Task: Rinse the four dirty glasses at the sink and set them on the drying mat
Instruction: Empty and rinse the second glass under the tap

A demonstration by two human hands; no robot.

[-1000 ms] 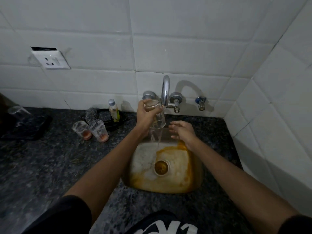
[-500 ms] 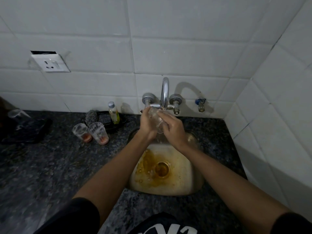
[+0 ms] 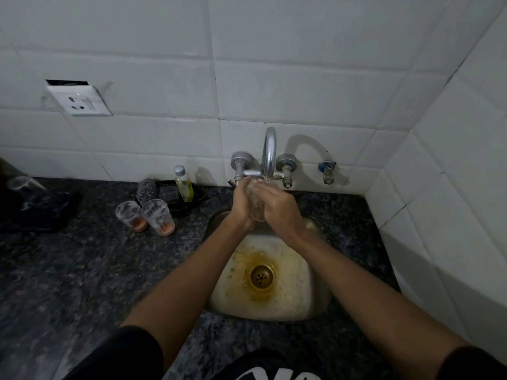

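Note:
A clear glass [image 3: 257, 207] is held under the tap spout [image 3: 268, 153], above the stained sink [image 3: 299, 303]. My left hand [image 3: 241, 202] grips its left side and my right hand [image 3: 278, 205] wraps its right side; most of the glass is hidden between them. Two dirty glasses with orange residue [image 3: 129, 215] [image 3: 159, 216] stand side by side on the counter left of the sink. At the far left a dark drying mat [image 3: 46, 212] holds one clear glass [image 3: 19, 183].
A small bottle [image 3: 183, 183], a steel scrubber [image 3: 146, 190] and a dark tray [image 3: 189, 200] sit by the wall behind the dirty glasses. A second valve [image 3: 326, 171] is on the wall at right. A tiled wall closes the right side. The counter [image 3: 82, 270] is dark granite.
My right hand came up from beside the water stream and closed on the glass, which my left hand kept under the spout. Orange water in the sink has drained toward the plughole.

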